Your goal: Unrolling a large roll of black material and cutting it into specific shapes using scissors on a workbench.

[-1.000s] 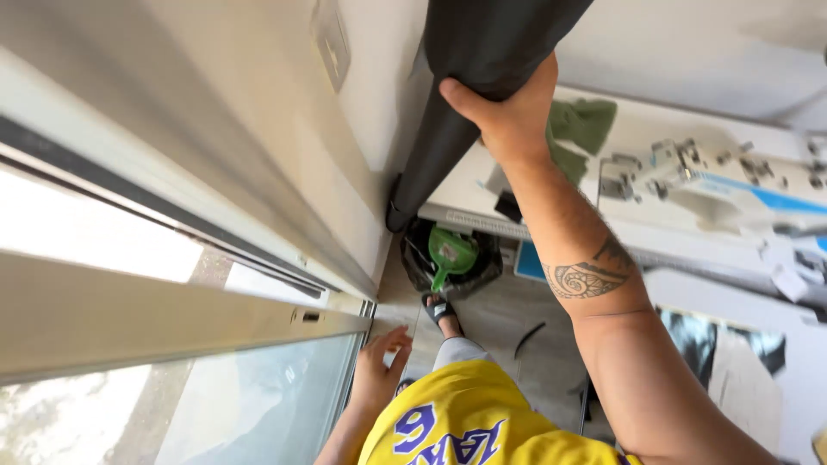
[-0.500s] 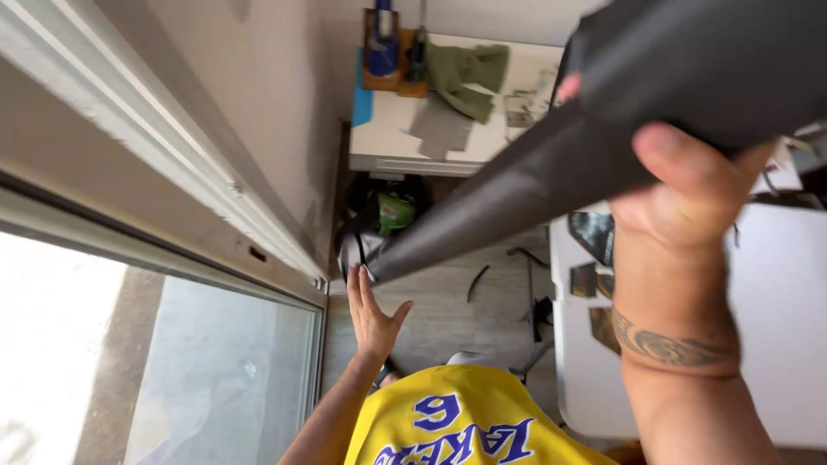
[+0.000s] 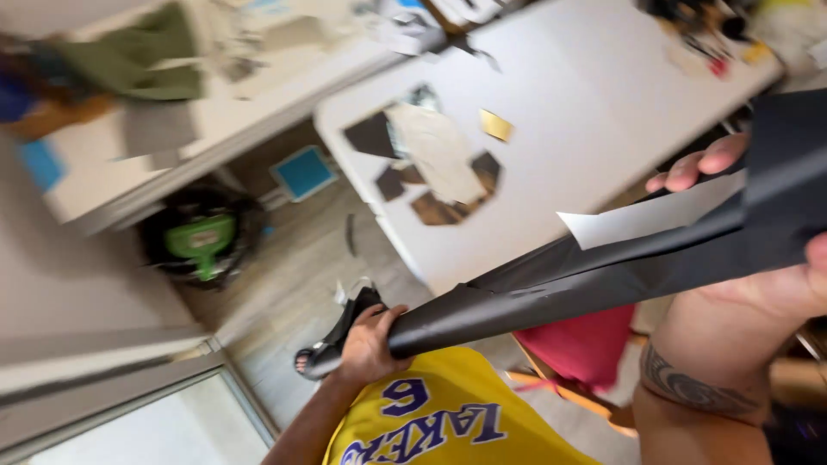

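1. Left hand [image 3: 369, 346]: fingers curled around the narrow lower end of a rolled black sheet [image 3: 551, 284]. The grip is closed on the roll, with the thumb over its top side.
2. Right hand [image 3: 767, 258]: clamped on the wide upper end of the same roll at the 3 o'clock edge of the view. The thumb presses on the near side; two fingertips [image 3: 702, 168] show past the far edge. The wrist below carries a dark tattoo band.
3. Rolled black sheet: runs as a long cone from the left hand at 6 o'clock up to the right hand at 3 o'clock, held clear of the table. A white paper strip [image 3: 642, 222] projects from its open upper fold.
4. White table [image 3: 594, 112]: lies behind the roll toward 12 o'clock. Dark and tan cut pieces [image 3: 431, 164] rest on it.
5. Red fabric [image 3: 586, 344]: just beneath the roll's middle.
6. Green-and-black machine [image 3: 200, 239]: on the floor at 9 o'clock, well apart from both hands.
7. Yellow jersey [image 3: 448, 413]: at 6 o'clock, below the left hand.
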